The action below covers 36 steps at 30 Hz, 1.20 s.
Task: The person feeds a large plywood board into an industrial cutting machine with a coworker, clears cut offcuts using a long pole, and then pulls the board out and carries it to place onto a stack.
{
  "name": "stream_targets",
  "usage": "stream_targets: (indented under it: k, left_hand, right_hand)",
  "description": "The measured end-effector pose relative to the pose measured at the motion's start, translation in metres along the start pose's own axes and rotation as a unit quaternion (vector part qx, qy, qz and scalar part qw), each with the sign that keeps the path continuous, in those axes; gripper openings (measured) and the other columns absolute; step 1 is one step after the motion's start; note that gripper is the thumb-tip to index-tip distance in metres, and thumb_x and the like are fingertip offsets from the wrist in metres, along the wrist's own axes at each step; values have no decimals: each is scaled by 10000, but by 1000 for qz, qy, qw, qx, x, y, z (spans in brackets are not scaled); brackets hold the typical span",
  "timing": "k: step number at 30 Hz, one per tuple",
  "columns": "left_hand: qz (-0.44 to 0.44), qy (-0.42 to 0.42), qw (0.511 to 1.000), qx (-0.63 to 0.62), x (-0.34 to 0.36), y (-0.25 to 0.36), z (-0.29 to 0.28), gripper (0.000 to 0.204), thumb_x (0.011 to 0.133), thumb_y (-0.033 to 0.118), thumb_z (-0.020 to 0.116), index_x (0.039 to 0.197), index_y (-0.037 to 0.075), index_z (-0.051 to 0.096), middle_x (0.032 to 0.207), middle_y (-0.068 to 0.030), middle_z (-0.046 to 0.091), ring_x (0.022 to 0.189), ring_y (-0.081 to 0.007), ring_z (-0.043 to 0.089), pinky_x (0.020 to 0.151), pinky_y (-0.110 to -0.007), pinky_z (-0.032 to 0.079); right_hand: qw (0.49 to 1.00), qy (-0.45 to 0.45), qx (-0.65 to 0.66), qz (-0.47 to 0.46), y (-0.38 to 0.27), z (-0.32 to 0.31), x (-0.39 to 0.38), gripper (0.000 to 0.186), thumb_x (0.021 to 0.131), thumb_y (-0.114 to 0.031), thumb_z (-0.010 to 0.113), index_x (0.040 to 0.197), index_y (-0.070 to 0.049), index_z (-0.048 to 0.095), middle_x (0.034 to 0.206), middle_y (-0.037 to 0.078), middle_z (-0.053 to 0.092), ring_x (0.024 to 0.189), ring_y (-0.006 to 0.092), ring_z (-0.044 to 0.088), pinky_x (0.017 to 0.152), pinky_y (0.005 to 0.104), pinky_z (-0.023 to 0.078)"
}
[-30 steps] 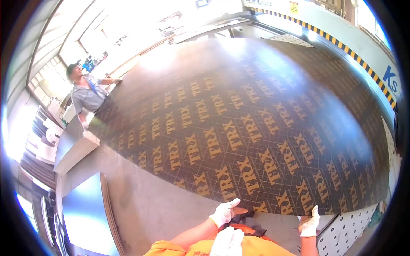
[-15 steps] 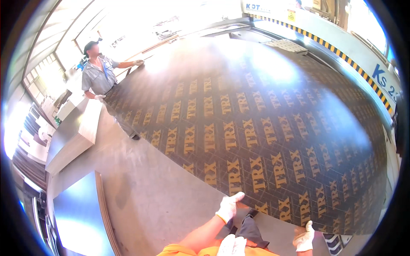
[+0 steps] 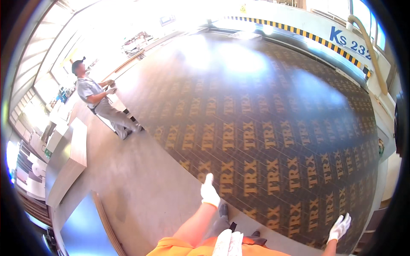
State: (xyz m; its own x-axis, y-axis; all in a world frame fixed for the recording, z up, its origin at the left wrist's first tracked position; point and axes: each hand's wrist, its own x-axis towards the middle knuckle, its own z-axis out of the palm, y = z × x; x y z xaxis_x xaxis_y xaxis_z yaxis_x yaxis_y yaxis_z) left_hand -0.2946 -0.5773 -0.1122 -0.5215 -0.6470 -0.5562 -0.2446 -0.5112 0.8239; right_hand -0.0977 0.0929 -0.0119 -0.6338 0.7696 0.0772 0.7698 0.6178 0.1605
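- In the head view, a large dark-brown board (image 3: 256, 141) lies face up in front of the person, filling the middle and right of the view.
- The board's near edge runs slantwise from the middle left down to the lower right; its far end reaches toward a white beam (image 3: 316, 25) with a yellow-and-black striped lower edge.
- Its widest spread goes from upper left to lower right, but the lens bends the edges, so I cannot tell which side is truly its long axis.
- Yellow letters in rows cover its face, standing upright as the wearer sees them.
- The left hand (image 3: 209, 194), in a white glove, is at the near edge, one digit pointing away over the board; I cannot tell whether its fingers grip anything.
- The right hand (image 3: 339, 228), also gloved, is over the near right part of the board, its fingers (image 3: 345, 220) spread wide and holding nothing; I cannot tell whether it touches the surface.
- A co-worker (image 3: 90, 91) in a grey shirt and dark cap stands by the board's left side, both hands in front of the body.
- On the left, a stack of boards (image 3: 78, 147) sits beyond a nearer blue-sheened stack (image 3: 85, 226), beside the grey floor (image 3: 141, 183).
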Motion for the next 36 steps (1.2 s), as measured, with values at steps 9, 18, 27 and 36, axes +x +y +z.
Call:
stream_targets:
  k: [9, 18, 27, 36]
  left_hand:
    - [-215, 96, 971, 50, -241, -123, 124, 473, 933, 306, 871, 1287, 10, 770, 1297, -62, 738, 1176, -158, 639, 1097, -346, 462]
    - [-89, -32, 990, 106, -192, -161, 146, 702, 851, 444, 918, 1221, -123, 732, 1222, -170, 734, 1045, -235, 641, 934, -387, 529]
    - [19, 0, 958, 287, -222, -127, 143, 786, 874, 515, 880, 1270, -138, 694, 1118, -197, 756, 994, -294, 665, 948, -406, 523]
    - [58, -60, 975, 205, -211, -144, 142, 717, 922, 493, 840, 1260, -122, 696, 1120, -189, 753, 987, -281, 664, 936, -412, 528]
  right_hand:
    - [987, -54, -116, 98, 266, 93, 158, 814, 1107, -656, 385, 1647, -46, 415, 1685, 188, 450, 1520, 377, 453, 1248, 482, 351]
    - [943, -36, 284, 169, 336, 123, 127, 951, 1041, -732, 507, 1569, 59, 501, 1608, 169, 552, 1425, 328, 543, 1213, 424, 389]
    - [947, -75, 236, 205, 326, 102, 79, 888, 1074, -689, 457, 1562, 51, 512, 1605, 196, 553, 1438, 380, 535, 1206, 427, 398]
    - [921, -39, 300, 244, 336, 117, 44, 908, 1092, -663, 450, 1304, 200, 634, 1315, 317, 711, 1209, 443, 661, 1061, 464, 476]
